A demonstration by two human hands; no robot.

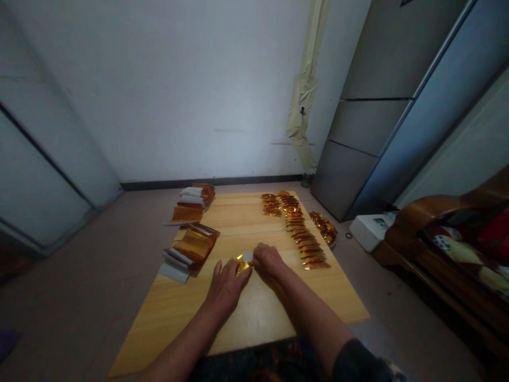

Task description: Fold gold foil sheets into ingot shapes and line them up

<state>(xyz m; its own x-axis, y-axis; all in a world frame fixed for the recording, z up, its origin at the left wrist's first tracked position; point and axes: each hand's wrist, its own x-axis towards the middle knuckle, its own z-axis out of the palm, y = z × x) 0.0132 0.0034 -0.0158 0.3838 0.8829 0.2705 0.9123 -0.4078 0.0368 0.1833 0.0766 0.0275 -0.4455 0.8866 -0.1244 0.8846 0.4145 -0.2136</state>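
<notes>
A small sheet of gold foil paper (244, 265), partly folded with some pale backing showing, is pinched between my two hands over the wooden table (254, 313). My left hand (229, 284) grips its left side with thumb and fingers. On its right edge the fingers of my right hand (268, 260) are closed. To the left lie stacks of flat gold foil sheets (194, 243) with white backs. Rows of folded gold foil pieces (304, 239) stand along the table's right side. My fingers hide part of the sheet.
Beyond the table's right edge, a container of folded gold pieces (325, 227) stands low. A grey refrigerator (358, 122), a white box (369, 233) and a wooden bench (401, 254) are at the right. A white wall (199, 95) rises behind.
</notes>
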